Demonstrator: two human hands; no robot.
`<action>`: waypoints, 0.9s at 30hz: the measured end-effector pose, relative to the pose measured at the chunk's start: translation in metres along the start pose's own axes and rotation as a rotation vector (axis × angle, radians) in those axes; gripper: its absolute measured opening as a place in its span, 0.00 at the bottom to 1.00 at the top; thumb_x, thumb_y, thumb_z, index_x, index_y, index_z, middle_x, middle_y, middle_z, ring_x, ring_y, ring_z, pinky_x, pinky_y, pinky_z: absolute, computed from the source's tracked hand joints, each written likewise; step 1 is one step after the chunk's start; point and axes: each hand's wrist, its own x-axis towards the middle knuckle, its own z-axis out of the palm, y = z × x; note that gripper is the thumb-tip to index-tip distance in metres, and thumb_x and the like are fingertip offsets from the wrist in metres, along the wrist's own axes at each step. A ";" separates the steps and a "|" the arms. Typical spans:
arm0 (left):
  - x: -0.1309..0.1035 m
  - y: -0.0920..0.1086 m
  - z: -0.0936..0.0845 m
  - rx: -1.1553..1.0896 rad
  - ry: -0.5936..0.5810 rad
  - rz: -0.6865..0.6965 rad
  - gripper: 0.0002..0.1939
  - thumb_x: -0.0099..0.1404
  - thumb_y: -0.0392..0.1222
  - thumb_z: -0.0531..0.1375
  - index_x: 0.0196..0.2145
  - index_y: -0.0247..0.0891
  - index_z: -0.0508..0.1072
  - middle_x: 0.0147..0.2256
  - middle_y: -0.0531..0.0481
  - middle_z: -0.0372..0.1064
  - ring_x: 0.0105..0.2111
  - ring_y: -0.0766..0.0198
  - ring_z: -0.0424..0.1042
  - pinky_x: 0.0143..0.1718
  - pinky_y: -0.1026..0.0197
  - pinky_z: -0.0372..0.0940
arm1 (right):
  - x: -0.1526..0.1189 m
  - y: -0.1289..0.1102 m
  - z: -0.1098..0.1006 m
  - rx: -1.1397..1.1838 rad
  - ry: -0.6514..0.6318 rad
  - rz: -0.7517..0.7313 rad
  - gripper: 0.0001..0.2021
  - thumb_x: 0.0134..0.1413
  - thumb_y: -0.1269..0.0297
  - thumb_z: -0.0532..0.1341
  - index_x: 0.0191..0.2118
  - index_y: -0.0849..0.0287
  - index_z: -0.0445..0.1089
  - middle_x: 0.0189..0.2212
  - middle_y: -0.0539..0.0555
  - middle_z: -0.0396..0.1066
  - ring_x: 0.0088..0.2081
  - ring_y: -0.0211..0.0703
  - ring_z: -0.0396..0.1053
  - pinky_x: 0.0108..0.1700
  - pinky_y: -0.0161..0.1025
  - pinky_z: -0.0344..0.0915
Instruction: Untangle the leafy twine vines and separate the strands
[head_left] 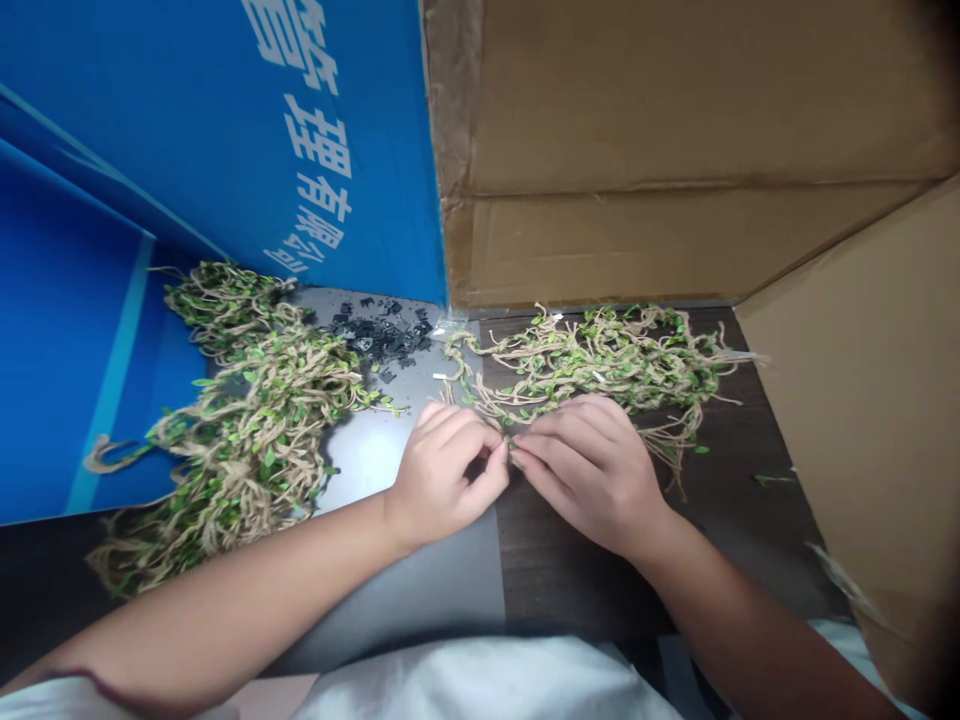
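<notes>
My left hand (450, 470) is closed in a pinch, thumb against forefinger, at the front of the right-hand pile. Facing it, my right hand (596, 470) pinches too, its fingertips almost touching the left ones. Between them shows a small bit of leafy twine (510, 444), tan cord with green artificial leaves, mostly hidden by the fingers. Just beyond the hands lies a tangled pile of leafy twine strands (622, 355). Another, taller heap of leafy twine (262, 420) spreads to the left, beside my left forearm.
Small black flakes (386, 335) are scattered at the back of the grey tabletop strip (442, 580). A blue panel with white characters (360, 120) stands at the left, cardboard walls (675, 110) at the back and right. A loose leafy sprig (772, 479) lies on the dark wooden surface (570, 580).
</notes>
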 end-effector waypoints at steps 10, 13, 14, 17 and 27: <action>-0.001 -0.001 0.000 -0.020 -0.022 0.019 0.05 0.69 0.32 0.63 0.36 0.38 0.70 0.31 0.53 0.70 0.32 0.65 0.67 0.41 0.57 0.59 | 0.001 -0.002 -0.002 -0.029 -0.088 0.007 0.02 0.67 0.73 0.64 0.43 0.60 0.73 0.34 0.52 0.77 0.37 0.44 0.72 0.48 0.48 0.67; -0.002 -0.001 0.000 -0.017 -0.031 0.012 0.05 0.69 0.33 0.63 0.36 0.38 0.71 0.31 0.53 0.71 0.32 0.65 0.67 0.41 0.57 0.59 | -0.001 -0.002 0.000 -0.013 -0.097 0.003 0.03 0.66 0.73 0.64 0.40 0.60 0.72 0.31 0.52 0.75 0.33 0.43 0.69 0.43 0.45 0.67; -0.002 -0.001 0.000 -0.016 -0.033 0.006 0.05 0.69 0.33 0.63 0.36 0.38 0.71 0.30 0.53 0.70 0.32 0.65 0.67 0.41 0.57 0.59 | -0.002 -0.002 0.000 -0.012 -0.093 0.000 0.03 0.66 0.73 0.64 0.39 0.60 0.71 0.31 0.52 0.74 0.33 0.43 0.69 0.42 0.45 0.67; -0.001 0.000 0.000 -0.016 -0.029 -0.021 0.05 0.70 0.34 0.63 0.35 0.38 0.71 0.29 0.53 0.70 0.32 0.65 0.67 0.41 0.57 0.59 | -0.002 -0.001 0.001 -0.005 -0.072 -0.004 0.04 0.64 0.75 0.64 0.39 0.60 0.70 0.31 0.53 0.73 0.33 0.43 0.68 0.41 0.44 0.66; 0.003 0.000 0.000 -0.057 -0.015 -0.062 0.07 0.71 0.34 0.61 0.32 0.37 0.70 0.28 0.53 0.69 0.31 0.66 0.67 0.41 0.57 0.60 | -0.001 0.000 0.001 0.107 0.004 0.080 0.07 0.62 0.76 0.64 0.41 0.58 0.69 0.34 0.53 0.75 0.36 0.44 0.72 0.42 0.44 0.67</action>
